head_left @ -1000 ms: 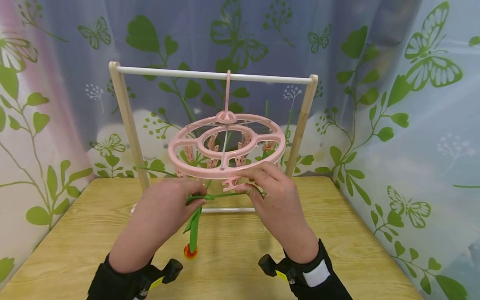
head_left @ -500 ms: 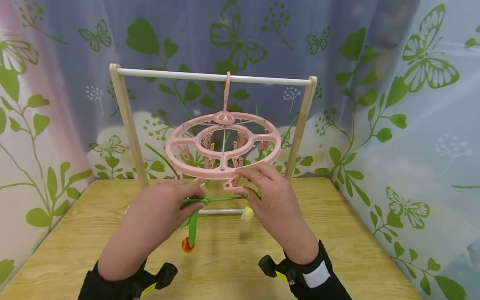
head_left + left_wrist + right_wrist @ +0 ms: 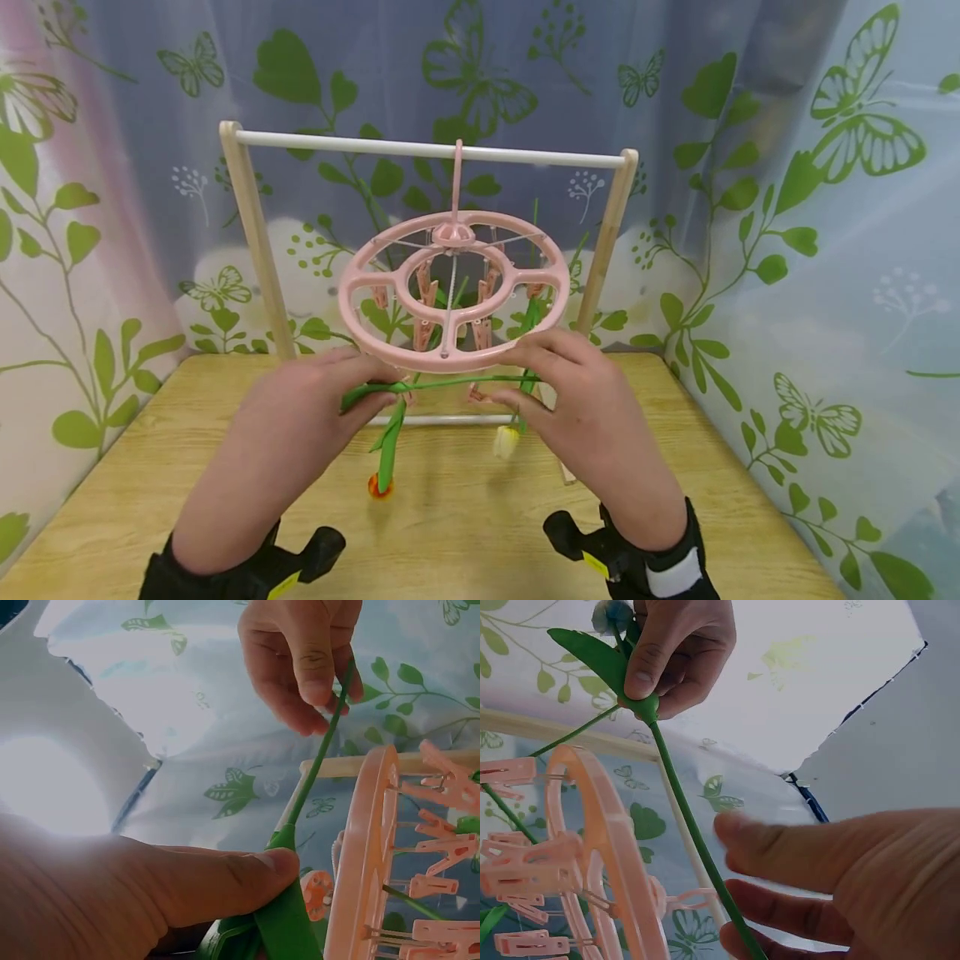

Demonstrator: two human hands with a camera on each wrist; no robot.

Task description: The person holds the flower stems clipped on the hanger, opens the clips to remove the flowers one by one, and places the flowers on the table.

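I have the left hand point(image 3: 315, 404) just near and left of the pink round drying hanger point(image 3: 442, 362), its thumb and fingers pinching an artificial flower point(image 3: 461, 382) where the green leaves meet the stem. My right wrist view shows the bluish bloom point(image 3: 611, 616), blurred, beyond that hand. The bare stem runs almost level to the right, on the near side of the hanger and a little under its rim, as far as the right hand point(image 3: 581, 400). There I read the thumb and fingers as standing apart, with the stem passing through the gap; whether the index fingertip touches the rim, I cannot tell. One pink peg point(image 3: 477, 393) sits just beside the stem, near the right thumb, and others, such as an inner peg point(image 3: 482, 337), dangle inside the ring. The hanger hooks over the white rail point(image 3: 337, 143) of a rack with wooden posts point(image 3: 258, 237). Below it I see an orange-red tulip point(image 3: 380, 486) hanging head down on the left and a pale yellow tulip point(image 3: 506, 442) hanging head down on the right, near the right hand. Under everything lies the wood-grain table point(image 3: 465, 533), and a curtain point(image 3: 360, 50) printed with leaves and butterflies closes the far side.
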